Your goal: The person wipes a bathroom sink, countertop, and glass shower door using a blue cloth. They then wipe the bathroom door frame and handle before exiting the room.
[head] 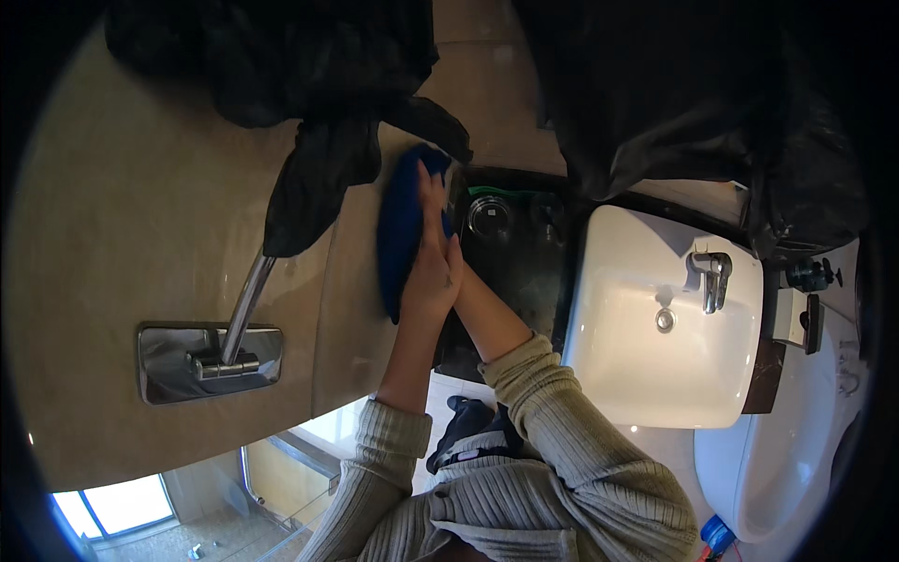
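Note:
A blue cloth (400,239) is spread against the beige tiled wall, left of the dark counter. My left hand (428,277) lies flat on it, fingers extended upward, with a small dark mark near the thumb. Coming in from the right, my right hand (466,281) overlaps behind the left one and presses at the same cloth. Most of its fingers are hidden. Just above the cloth hang the loose ends of black sheeting (323,183), wrapped over a chrome wall arm (246,309).
A hinged chrome wall plate (158,365) sits at left. The dark counter (516,281) holds a round glass dish (489,216). Right of it is a white basin (632,372) with a chrome faucet (713,274). More black sheeting (667,105) hangs above. A white bathtub (779,449) stands lower right.

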{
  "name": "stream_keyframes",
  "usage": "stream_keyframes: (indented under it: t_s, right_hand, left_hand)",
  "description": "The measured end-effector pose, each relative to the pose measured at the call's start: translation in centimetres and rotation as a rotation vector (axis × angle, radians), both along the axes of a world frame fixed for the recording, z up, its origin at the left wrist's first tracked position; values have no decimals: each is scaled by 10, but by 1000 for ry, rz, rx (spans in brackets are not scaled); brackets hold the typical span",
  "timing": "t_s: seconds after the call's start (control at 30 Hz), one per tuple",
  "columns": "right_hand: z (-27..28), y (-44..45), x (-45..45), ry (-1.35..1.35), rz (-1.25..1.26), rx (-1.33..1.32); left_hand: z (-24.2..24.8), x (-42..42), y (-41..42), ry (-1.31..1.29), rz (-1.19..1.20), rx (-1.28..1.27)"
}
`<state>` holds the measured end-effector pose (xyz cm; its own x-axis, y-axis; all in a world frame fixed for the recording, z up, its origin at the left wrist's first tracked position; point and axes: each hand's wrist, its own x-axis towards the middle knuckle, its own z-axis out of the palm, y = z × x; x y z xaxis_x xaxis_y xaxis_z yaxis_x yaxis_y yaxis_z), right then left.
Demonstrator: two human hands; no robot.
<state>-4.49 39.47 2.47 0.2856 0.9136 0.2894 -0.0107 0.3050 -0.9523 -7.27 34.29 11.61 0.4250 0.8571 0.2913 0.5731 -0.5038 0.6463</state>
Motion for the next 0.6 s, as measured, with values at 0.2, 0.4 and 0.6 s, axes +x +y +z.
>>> stream_keyframes:
  t_s: [0.2,0.4,0.6]
  right_hand:
    - [-105,-84,-44,64,24,-353]
    - [-163,-185,-88,32,199,-701]
    - [-120,-226,-91,-149,251,-580]
  left_hand:
    - [-30,-27,-59,130,-58,-78]
    - [-23,-75,-129,251,-81,-115]
    - [6,-120,-196,159,130,62]
